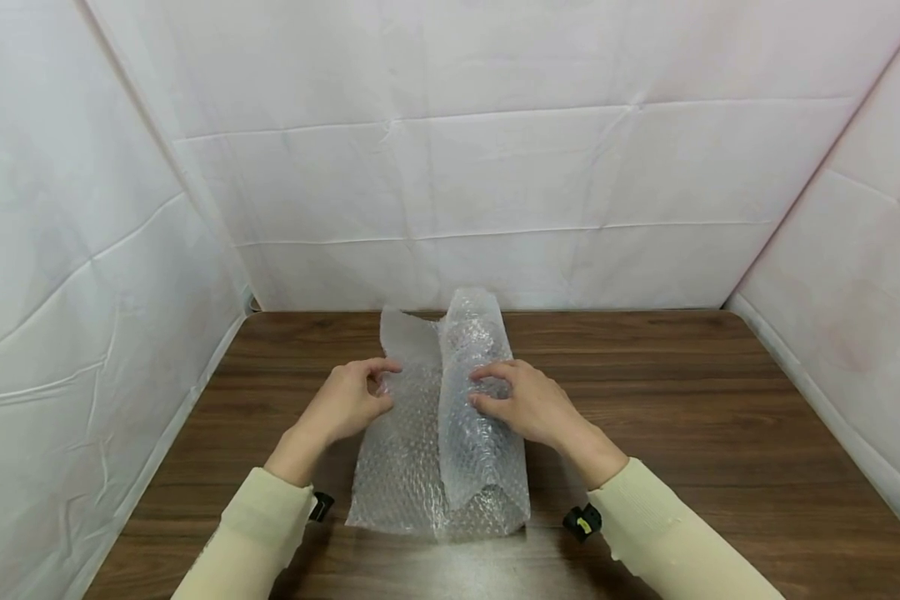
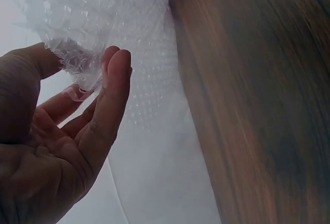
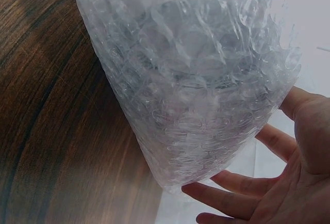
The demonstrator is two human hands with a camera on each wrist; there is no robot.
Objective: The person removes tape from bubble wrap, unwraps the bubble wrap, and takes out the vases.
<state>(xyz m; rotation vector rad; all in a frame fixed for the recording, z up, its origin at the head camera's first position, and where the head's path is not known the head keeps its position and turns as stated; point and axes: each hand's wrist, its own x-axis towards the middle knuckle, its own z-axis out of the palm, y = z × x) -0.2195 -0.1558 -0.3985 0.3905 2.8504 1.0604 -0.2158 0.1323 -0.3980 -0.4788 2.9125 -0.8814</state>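
A sheet of clear bubble wrap (image 1: 401,450) lies on the table, its right part folded over in a long raised flap (image 1: 468,450). At the sheet's left edge is my left hand (image 1: 352,398); in the left wrist view its thumb and fingers curve around a crumpled bit of edge (image 2: 82,66). My right hand (image 1: 528,400) rests on the flap with fingers spread, and in the right wrist view the fingers (image 3: 227,199) lie along the wrap's border. A dim, rounded grey outline (image 3: 191,43) shows through the layers; what it is cannot be told.
The dark wood-grain table (image 1: 682,433) extends on both sides of the wrap. White cloth walls (image 1: 495,167) close off the back, left and right. A small black device (image 1: 582,522) sits at the right wrist, another (image 1: 320,506) at the left.
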